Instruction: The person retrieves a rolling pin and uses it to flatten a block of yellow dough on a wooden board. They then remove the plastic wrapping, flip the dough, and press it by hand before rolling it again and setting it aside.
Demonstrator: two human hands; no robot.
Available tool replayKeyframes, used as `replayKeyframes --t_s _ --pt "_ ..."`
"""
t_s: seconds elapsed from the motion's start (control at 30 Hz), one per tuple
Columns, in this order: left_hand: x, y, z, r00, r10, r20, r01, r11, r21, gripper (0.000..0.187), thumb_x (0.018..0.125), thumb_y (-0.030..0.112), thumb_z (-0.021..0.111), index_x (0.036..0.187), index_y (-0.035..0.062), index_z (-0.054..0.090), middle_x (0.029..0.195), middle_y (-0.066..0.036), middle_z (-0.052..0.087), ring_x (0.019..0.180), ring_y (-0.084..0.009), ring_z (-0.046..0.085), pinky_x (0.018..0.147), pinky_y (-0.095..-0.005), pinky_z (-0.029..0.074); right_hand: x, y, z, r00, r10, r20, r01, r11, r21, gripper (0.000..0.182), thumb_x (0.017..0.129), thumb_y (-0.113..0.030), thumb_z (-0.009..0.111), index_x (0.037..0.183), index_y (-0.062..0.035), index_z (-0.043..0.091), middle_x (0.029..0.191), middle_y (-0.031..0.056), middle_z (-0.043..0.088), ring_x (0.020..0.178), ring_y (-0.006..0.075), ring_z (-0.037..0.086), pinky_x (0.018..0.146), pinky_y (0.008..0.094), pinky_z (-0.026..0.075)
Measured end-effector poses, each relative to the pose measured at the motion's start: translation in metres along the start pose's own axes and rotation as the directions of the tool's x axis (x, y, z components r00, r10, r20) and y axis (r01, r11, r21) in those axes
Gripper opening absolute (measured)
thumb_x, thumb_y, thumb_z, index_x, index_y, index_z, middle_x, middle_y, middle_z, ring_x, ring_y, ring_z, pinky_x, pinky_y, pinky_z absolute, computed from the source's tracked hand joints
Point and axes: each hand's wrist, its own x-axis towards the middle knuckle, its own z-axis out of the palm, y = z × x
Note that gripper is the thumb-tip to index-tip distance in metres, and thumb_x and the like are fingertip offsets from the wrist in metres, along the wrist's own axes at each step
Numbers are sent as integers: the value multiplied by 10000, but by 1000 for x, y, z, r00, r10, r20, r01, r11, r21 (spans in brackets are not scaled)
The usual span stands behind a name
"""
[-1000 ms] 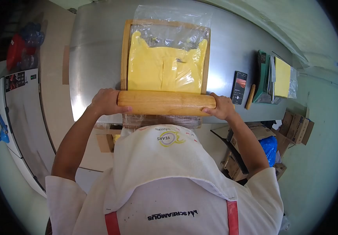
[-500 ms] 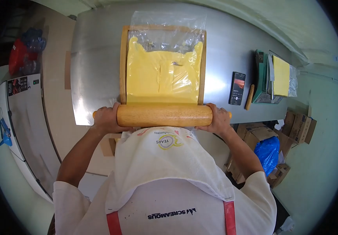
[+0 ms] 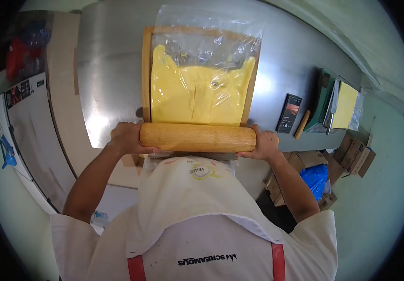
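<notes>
Our left hand (image 3: 128, 138) and right hand (image 3: 265, 144) grasp a tan, cylindrical wooden rolling pin (image 3: 197, 137). Gripping both ends likely balances pressure.

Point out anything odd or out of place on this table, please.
The yellow sheet looks uneven: inside the wooden frame, its far corners stick up past the lower middle of that edge. A crease also runs near its centre. Nothing looks spilled.
</notes>
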Motion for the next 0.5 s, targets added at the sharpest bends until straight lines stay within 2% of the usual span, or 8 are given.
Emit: replayKeyframes --t_s 0.07,0.17,0.27,0.37,0.4,0.5 --pt "-5 1 4 1000 5 -20 -4 999 42 857 576 758 722 1076 69 626 797 -132 683 788 -325 673 782 -424 510 -7 -3 3 1000 0 -15 1 998 66 995 497 -800 740 1161 -85 542 725 165 665 682 381 673 663 456 527" --pt "-8 0 14 998 0 -67 4 998 69 892 571 746 734 1140 70 611 808 -144 686 805 -340 674 813 -452 498 -13 -9 -1 1000 29 -2 -29 998 53 999 506 -793 743 1174 -79 540 750 172 670 713 392 677 692 456 536" --pt "-16 -1 20 995 34 -97 -27 997 72 905 585 754 724 1147 60 579 835 -147 688 825 -334 677 812 -447 497 -22 -11 5 997 -5 -76 6 1000 10 1037 537 -820 709 1210 -55 514 784 149 693 729 339 696 711 448 545" --pt "-27 5 24 984 75 -160 -56 991 122 925 577 769 722 1135 54 541 833 -141 687 821 -325 679 789 -426 505 -32 -8 21 990 -27 -138 35 998 51 1038 537 -809 719 1223 -61 501 791 144 695 733 340 698 700 446 546" --pt "-32 11 19 979 83 -185 -62 992 113 929 574 768 725 1134 52 531 820 -139 686 813 -327 681 782 -430 507 -35 -11 16 985 -17 -174 28 998 58 1012 532 -796 731 1222 -92 505 806 145 696 737 346 698 690 445 547" --pt "-20 12 -10 967 76 -242 -60 996 72 920 563 754 741 1117 53 518 777 -136 680 781 -334 683 759 -427 509 -26 -8 -13 984 101 -144 -103 995 -5 1006 517 -787 745 1225 -114 505 818 145 693 731 360 694 685 453 545"
